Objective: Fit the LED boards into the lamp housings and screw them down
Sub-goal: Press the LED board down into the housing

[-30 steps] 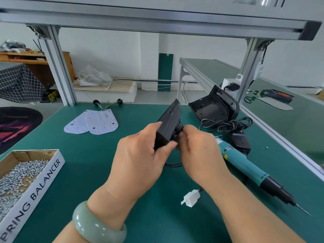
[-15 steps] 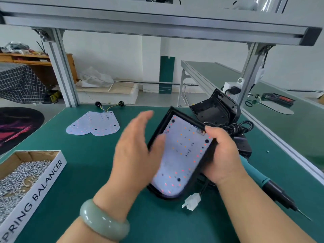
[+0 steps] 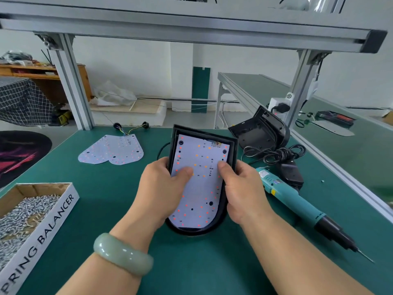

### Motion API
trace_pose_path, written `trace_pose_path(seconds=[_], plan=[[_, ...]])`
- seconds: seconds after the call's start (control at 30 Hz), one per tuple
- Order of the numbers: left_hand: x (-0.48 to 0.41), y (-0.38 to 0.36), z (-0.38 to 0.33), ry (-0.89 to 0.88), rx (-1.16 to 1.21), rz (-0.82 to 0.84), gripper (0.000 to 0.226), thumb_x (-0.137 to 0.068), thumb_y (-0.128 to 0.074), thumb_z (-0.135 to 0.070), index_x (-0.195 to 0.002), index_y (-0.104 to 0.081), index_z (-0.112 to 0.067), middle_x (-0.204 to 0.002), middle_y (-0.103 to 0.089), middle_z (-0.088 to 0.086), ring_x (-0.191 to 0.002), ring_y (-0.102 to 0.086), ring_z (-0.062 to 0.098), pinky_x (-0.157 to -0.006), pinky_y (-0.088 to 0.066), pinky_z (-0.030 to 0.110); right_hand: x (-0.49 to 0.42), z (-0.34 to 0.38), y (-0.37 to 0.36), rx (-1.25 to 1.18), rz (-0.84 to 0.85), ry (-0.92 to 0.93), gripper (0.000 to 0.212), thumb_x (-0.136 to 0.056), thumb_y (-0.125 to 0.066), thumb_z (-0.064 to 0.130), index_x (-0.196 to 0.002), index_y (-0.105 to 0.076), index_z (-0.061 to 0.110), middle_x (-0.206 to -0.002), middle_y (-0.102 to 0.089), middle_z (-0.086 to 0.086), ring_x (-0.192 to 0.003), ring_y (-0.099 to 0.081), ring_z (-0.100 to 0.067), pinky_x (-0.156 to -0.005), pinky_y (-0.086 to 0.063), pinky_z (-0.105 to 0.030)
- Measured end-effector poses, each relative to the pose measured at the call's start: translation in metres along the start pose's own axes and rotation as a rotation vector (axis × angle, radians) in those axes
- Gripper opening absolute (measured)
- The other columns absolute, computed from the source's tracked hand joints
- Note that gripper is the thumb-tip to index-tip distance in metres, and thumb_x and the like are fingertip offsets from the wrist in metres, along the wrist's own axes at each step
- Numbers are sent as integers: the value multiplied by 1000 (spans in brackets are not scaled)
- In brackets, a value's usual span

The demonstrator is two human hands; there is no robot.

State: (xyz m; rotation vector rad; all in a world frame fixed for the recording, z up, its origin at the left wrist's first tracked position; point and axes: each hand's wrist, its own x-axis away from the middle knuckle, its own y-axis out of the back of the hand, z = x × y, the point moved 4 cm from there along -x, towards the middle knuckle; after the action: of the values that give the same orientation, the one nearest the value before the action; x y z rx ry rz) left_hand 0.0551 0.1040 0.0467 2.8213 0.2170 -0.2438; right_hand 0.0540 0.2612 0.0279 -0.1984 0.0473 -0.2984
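A black lamp housing [image 3: 232,150] lies face up on the green mat in the middle of the bench, with a white LED board [image 3: 202,179] seated inside it. My left hand [image 3: 163,188] grips the housing's left edge, thumb pressing on the board. My right hand [image 3: 242,188] grips the right edge, thumb likewise on the board. Two loose LED boards [image 3: 112,149] with wires lie at the back left. A second, empty black housing [image 3: 261,130] stands at the back right. A teal electric screwdriver [image 3: 297,203] lies to the right of my right hand.
A cardboard box of screws [image 3: 25,211] sits at the front left. A coiled black cable and adapter [image 3: 278,156] lie behind the screwdriver. Aluminium frame posts [image 3: 72,81] rise at the bench's back corners, with a rail overhead. Another bench runs off to the right.
The housing was turned from edge-on to face up and laid flat on the mat. My left hand, which had lifted off, now grips its left edge; both thumbs press the board.
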Motion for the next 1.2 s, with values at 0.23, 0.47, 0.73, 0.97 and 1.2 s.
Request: trace_pose_path(seconds=[0.23,0.47,0.73,0.97,1.2], plan=[[3,-2,4,47,73,88,12,-86,-67,-19,-75,-65,-23,-67,-71,-17,-60,-67,10,-51,-54,22,5,3,-1,-24,65,-5,22,-95,-58,21,-75,-64,14,-74,-74,-1,-66,-70,-18,-56,-55,-28],[-3,0,-1,99,364,51,19,-80,-73,-33,-94,-67,-21,-85,-76,-3,-79,-73,20,-71,-59,40,8,17,-7,69,101,197,18,-93,-60,14,-77,-68,14,-77,-74,-1,-67,-67,-13,-58,-54,-24],[2,5,-25,-210,205,-22,17,-82,-72,-19,-83,-64,-33,-76,-71,-24,-66,-65,-6,-53,-46,8,9,32,-1,44,120,348,13,-78,-65,36,-89,-67,42,-87,-71,11,-86,-67,-10,-83,-54,-33],[9,8,-31,-252,220,-139,11,-82,-73,-25,-75,-65,-29,-67,-68,-24,-60,-63,-6,-52,-47,9,20,37,-6,151,60,476,16,-82,-62,38,-89,-67,25,-88,-73,5,-86,-68,-15,-84,-55,-43],[2,4,-25,-185,197,-114,9,-84,-71,-26,-77,-65,-26,-70,-69,-23,-60,-64,-4,-51,-49,12,13,30,-4,20,161,299,7,-86,-65,25,-83,-71,28,-93,-75,-3,-90,-70,-24,-85,-56,-47]])
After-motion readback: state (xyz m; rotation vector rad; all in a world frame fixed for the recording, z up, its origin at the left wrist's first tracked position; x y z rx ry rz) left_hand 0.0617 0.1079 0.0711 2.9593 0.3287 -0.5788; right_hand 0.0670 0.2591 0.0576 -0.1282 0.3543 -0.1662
